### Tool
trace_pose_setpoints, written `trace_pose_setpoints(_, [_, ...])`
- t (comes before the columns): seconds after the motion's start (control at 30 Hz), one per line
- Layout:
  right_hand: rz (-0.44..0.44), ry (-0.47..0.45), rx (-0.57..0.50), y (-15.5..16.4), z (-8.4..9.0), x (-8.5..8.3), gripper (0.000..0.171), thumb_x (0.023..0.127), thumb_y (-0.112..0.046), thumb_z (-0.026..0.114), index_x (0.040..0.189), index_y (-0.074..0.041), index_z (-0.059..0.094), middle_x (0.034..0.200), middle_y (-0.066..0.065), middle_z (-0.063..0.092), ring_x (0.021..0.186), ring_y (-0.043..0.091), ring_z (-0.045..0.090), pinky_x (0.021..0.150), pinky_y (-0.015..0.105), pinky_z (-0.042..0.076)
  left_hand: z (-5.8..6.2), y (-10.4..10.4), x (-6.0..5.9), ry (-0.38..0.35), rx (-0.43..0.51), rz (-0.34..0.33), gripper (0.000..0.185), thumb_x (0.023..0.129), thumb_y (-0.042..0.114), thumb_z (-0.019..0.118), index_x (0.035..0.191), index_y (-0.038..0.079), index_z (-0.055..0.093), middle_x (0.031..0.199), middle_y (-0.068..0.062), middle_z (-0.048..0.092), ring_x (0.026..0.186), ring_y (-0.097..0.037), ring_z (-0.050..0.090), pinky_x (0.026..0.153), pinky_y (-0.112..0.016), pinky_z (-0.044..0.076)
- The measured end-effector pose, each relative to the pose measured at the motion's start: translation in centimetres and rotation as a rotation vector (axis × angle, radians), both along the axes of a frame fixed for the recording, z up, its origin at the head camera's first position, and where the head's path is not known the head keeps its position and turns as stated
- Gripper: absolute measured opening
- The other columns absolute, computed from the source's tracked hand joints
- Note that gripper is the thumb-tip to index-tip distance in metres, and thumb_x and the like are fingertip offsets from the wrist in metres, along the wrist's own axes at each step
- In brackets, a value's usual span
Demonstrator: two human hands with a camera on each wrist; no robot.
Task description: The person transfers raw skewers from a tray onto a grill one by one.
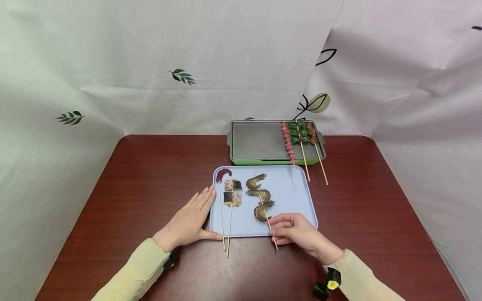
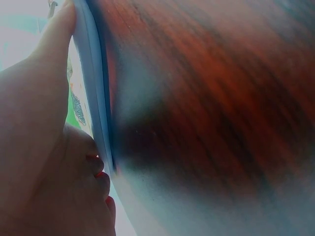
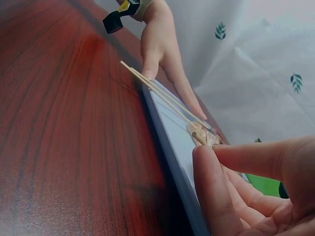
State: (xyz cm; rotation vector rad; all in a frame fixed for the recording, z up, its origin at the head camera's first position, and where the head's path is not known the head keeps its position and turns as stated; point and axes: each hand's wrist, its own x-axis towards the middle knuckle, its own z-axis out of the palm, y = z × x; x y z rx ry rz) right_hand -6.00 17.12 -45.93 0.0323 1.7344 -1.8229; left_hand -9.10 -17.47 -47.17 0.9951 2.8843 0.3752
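Note:
A light blue tray [image 1: 290,188] lies on the table. My left hand [image 1: 188,221] rests with straight fingers along its left edge, the thumb at the near left corner. My right hand [image 1: 299,234] pinches the stick of a shrimp skewer [image 1: 262,195] between thumb and fingers near its lower end, at the tray's front edge. Three shrimp are threaded on it. To its left are a skewer with dark-skinned fish pieces [image 1: 232,198] and one with a curled dark red tentacle [image 1: 224,173]; both sticks reach past the front edge. The right wrist view shows the pinched stick end [image 3: 198,136].
Behind the tray stands a grey grill plate [image 1: 256,140] on a green base. On its right side lie a pink sausage skewer [image 1: 287,140], a green pepper skewer [image 1: 299,134] and a brown meat skewer [image 1: 311,133], their sticks jutting forward. White curtains surround the brown table [image 1: 158,179].

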Motion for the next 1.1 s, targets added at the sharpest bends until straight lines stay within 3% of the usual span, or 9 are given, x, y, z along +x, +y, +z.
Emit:
trace_pose_setpoints(0.7, [-0.006,0.015,-0.015,0.47,-0.25,0.38,0.031,0.094,0.005,0.065,0.121,0.020,0.057,0.093,0.016,0.073,0.076,0.017,0.071,0.071,0.030,0.061,0.01,0.03,0.02,-0.007,-0.002,0.002,0.123,0.079,0.078,0.065,0.156,-0.011,0.026,0.164,-0.025,0.019,0.151,-0.038,0.019,0.122,-0.048,0.018])
trace_pose_setpoints(1.1, [0.010,0.067,-0.016,0.58,0.54,0.37,0.034,0.093,0.004,0.066,0.122,0.021,0.056,0.096,0.020,0.072,0.079,0.018,0.071,0.072,0.032,0.061,0.08,0.03,-0.03,-0.016,-0.009,0.004,0.124,0.079,0.079,0.065,0.156,-0.010,0.026,0.164,-0.025,0.019,0.151,-0.038,0.019,0.122,-0.048,0.018])
